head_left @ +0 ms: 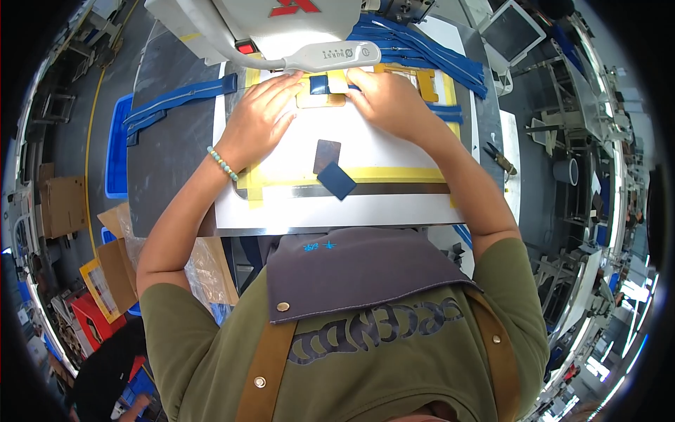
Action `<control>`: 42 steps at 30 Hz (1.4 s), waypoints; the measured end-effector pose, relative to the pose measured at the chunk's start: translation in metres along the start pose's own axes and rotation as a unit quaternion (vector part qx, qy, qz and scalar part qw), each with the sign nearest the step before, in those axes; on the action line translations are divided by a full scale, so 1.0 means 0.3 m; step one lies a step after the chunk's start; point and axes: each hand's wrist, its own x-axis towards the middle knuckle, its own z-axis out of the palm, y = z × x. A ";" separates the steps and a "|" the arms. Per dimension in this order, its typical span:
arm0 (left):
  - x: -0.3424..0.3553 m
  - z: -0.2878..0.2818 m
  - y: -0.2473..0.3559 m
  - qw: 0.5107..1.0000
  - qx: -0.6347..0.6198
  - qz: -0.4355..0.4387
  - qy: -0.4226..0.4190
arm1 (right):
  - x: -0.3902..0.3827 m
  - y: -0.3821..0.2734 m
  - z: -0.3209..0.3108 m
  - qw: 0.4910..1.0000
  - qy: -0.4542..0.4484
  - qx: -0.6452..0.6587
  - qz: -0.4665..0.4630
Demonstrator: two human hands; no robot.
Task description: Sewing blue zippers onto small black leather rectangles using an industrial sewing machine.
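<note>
Under the lamp, a small yellow jig (320,102) lies on the white work board (380,148), with a dark blue fabric patch (318,85) on it. My left hand (264,116) rests at the jig's left side, fingers stretched out flat and fingertips by its edge. At the right side, thumb and forefinger of my right hand (390,102) close on a narrow blue strip, mostly hidden by the fingers. Blue zipper ends (446,113) show to the right of that hand. Nearer me lie a dark rectangular piece (327,155) and a blue square patch (336,181), overlapping at a corner.
A white sewing machine head (295,24) and a lamp (334,54) overhang the work. Blue zippers (422,49) are heaped at back right; another zipper (183,93) lies at left. Thread snips (500,159) lie right. A blue bin (117,151) stands beyond the left edge.
</note>
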 end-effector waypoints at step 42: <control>0.046 0.093 0.024 0.833 -0.500 -0.229 -0.065 | -0.002 -0.051 0.017 0.925 -0.078 0.359 0.093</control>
